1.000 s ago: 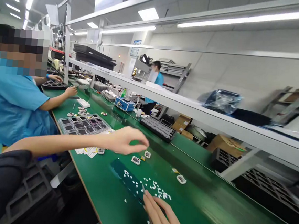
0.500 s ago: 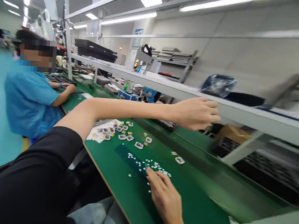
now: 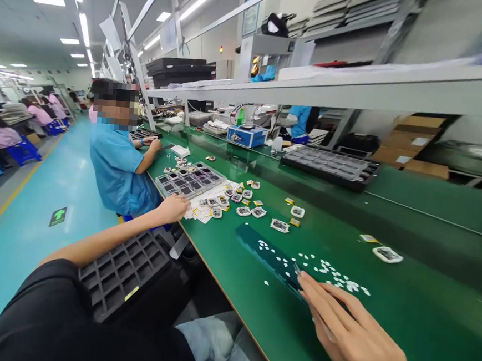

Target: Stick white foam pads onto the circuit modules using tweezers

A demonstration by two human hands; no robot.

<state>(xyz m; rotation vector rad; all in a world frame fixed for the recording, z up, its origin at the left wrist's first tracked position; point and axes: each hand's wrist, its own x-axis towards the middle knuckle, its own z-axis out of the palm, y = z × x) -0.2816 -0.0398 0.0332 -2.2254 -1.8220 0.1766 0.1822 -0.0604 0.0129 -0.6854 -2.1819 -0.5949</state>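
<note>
My right hand [image 3: 351,336] lies on the green bench [image 3: 421,328] and grips thin metal tweezers [image 3: 296,268]. Their tip rests at the end of a dark strip [image 3: 266,252] dotted with tiny white pieces. More white pieces [image 3: 333,275] lie scattered just beyond it. My left hand [image 3: 174,207] rests with curled fingers at the bench's near edge, touching a white paper sheet [image 3: 206,200] beside a clear tray of dark parts [image 3: 189,179]. Small white-framed parts [image 3: 279,225] lie between my hands.
A black compartment tray [image 3: 123,271] sits on my lap. A long black tray [image 3: 329,165] and a blue box [image 3: 247,135] stand on the far side. A co-worker in a blue shirt [image 3: 117,165] sits close on my left. A white shelf [image 3: 357,81] runs overhead.
My left arm has come back from reaching up toward the shelf and now rests at the bench edge by the paper. The view has swung left. My right hand stays at the strip.
</note>
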